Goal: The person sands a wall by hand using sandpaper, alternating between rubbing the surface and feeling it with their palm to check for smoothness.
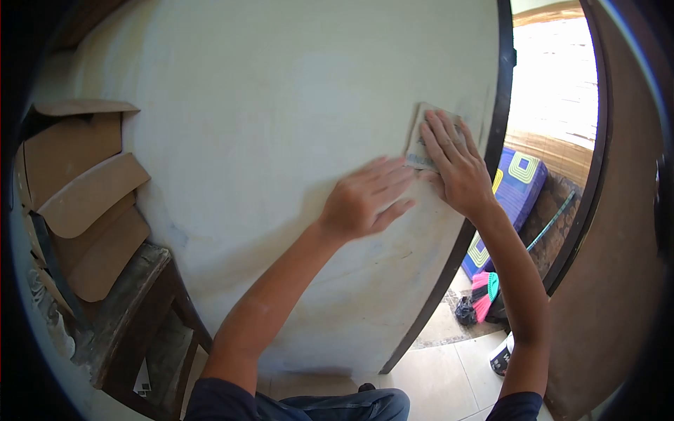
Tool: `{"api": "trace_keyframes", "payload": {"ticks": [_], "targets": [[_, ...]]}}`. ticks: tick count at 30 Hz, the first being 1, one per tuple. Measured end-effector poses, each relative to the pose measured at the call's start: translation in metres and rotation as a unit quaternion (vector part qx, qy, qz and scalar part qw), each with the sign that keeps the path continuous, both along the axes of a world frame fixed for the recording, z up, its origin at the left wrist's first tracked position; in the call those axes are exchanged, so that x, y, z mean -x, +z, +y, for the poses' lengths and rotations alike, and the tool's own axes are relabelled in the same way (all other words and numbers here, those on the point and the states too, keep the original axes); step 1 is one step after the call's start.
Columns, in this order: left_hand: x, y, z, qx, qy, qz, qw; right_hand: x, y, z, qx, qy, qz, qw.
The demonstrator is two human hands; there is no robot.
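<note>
My right hand point(455, 158) lies flat over a folded, beige sheet of sandpaper point(415, 149) with printing on its back, pressing it against the pale wall point(281, 105) near the wall's right edge. The fingers are stretched out and cover most of the sheet. Just left and a little lower is my left hand point(368, 196), its fingers extended toward the sheet's lower left corner, slightly blurred, with nothing in them. Faint smudges and patchy marks show on the wall's surface around both hands.
A dark wooden table point(130, 302) with brown curved cardboard pieces point(91, 203) stands on the left. To the right, a dark-framed doorway point(502, 91) opens onto a purple patterned mattress point(523, 186), a pink and black broom point(484, 295) and a can point(501, 358) on the floor.
</note>
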State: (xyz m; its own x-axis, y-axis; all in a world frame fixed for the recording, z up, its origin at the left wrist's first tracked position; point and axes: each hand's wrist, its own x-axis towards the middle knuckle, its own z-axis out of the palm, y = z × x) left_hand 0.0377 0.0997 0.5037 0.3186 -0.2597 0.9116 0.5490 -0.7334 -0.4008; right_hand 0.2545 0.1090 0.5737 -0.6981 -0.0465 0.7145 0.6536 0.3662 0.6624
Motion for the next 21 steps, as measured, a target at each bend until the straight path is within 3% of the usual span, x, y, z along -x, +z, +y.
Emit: {"api": "trace_keyframes", "payload": {"ticks": [4, 9, 12, 14, 16, 21], "targets": [[0.078, -0.091, -0.019, 0.047, 0.085, -0.114, 0.989, 0.028, 0.006, 0.012, -0.045, 0.022, 0.064, 0.997], [0.143, -0.225, -0.034, 0.144, 0.238, -0.215, 0.936, 0.1, 0.042, 0.029, -0.105, 0.056, 0.195, 0.974], [0.159, -0.303, -0.034, 0.192, 0.309, -0.219, 0.905, 0.148, 0.042, 0.023, -0.124, 0.083, 0.137, 0.979], [0.166, -0.347, -0.032, 0.207, 0.313, -0.236, 0.897, 0.17, 0.032, 0.009, -0.079, 0.104, 0.037, 0.991], [0.167, -0.384, -0.037, 0.223, 0.308, -0.254, 0.889, 0.173, 0.034, 0.001, -0.057, 0.099, -0.031, 0.993], [0.169, -0.409, -0.041, 0.258, 0.28, -0.281, 0.881, 0.178, 0.084, 0.025, -0.169, 0.059, 0.12, 0.976]]}}
